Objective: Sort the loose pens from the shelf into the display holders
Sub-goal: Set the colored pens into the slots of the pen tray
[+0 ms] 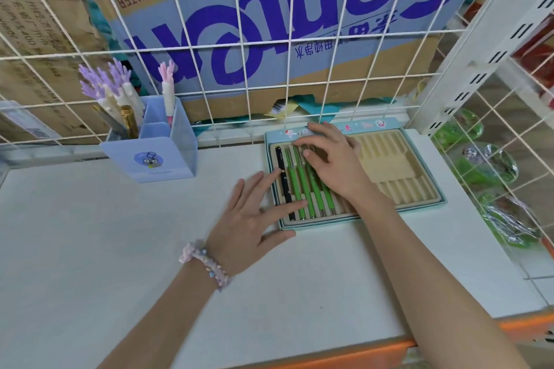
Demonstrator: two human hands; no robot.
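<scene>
A light-blue display tray [421,207] with beige grooved slots lies on the white shelf at right. Its left slots hold a black pen [284,177] and several green pens [295,186]; the right slots are bare. My left hand [251,219] lies flat with spread fingers on the tray's left edge, fingertips touching the black pen and a green pen. My right hand [332,159] rests over the upper ends of the green pens with fingers extended and hides part of them. A blue pen holder [159,159] at the back left holds several antler-topped pens [120,90] and a gold pen.
A white wire grid [269,51] backs the shelf, with cardboard boxes behind it. Green wrapped items [491,171] lie beyond the wire side panel on the right. An orange shelf edge [374,353] runs along the front. A bracelet is on my left wrist.
</scene>
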